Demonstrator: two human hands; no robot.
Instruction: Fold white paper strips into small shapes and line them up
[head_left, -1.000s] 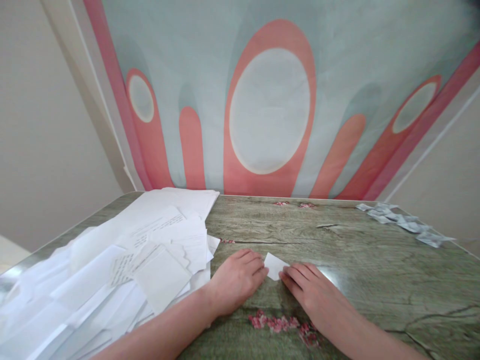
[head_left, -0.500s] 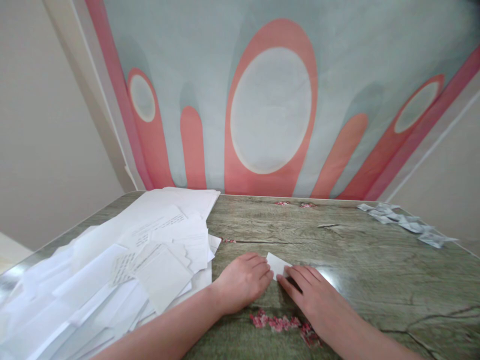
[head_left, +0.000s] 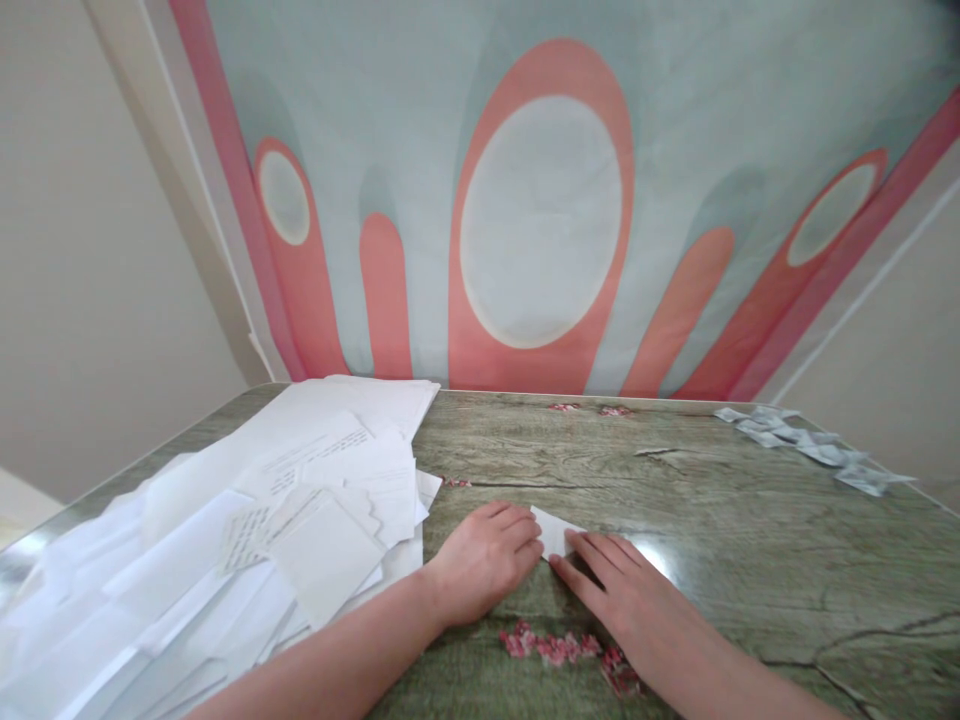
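Note:
A small folded piece of white paper (head_left: 553, 531) lies on the wood-patterned table between my two hands. My left hand (head_left: 487, 560) has its fingers bent together at the paper's left edge, with the fingertips on it. From the right, my right hand (head_left: 619, 580) rests its fingers on the paper's right part, the index fingertip near the lower edge and the other fingers above. Both hands grip or press the paper, and part of it is hidden under the fingers.
Many loose white sheets and scraps (head_left: 322, 560) cover the left side of the table (head_left: 675, 470). Several small folded paper pieces (head_left: 817, 447) lie along the back right edge. A red and grey-green patterned panel (head_left: 540, 370) stands behind the table.
Both hands have shifted very slightly to the left. My right fingertips sit a little further over the paper.

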